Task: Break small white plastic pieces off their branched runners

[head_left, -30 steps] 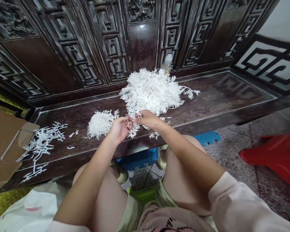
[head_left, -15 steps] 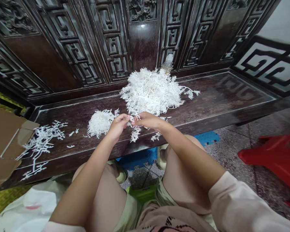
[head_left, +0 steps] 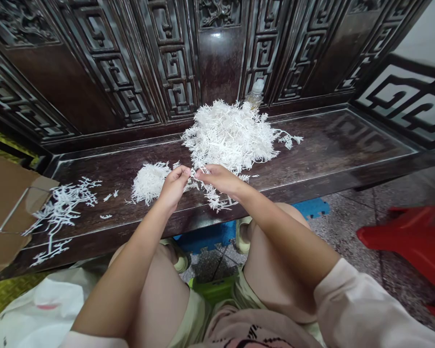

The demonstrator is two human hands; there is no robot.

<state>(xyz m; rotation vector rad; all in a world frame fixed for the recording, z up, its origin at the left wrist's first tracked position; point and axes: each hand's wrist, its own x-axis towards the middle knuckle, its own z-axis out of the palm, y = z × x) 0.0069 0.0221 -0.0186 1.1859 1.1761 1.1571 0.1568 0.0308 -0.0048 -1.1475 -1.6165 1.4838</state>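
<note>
Behind white heap (head_left: 232, 137), clear bottle (head_left: 254, 95), pale yellowish contents, white cap (head_left: 258, 85)

We saw a table (head_left: 322, 145) of dark, glossy wood (scuffed in places), a matt cardboard piece (head_left: 7, 203) and a smooth, clear plastic bottle (head_left: 254, 95).

From my end I see a dark reddish-brown tabletop (head_left: 311, 145) under a bright white heap (head_left: 232, 135), with a smaller white pile (head_left: 149, 182) nearer its left edge and white branching pieces (head_left: 67, 205) at its left corner; the carved back (head_left: 219, 65) is dark brown with angular, squared-spiral fretwork; I also get tan cardboard (head_left: 7, 203), a red stool (head_left: 413, 237), blue mat (head_left: 206, 237), and speckled grey-pink floor (head_left: 351, 212)
</note>
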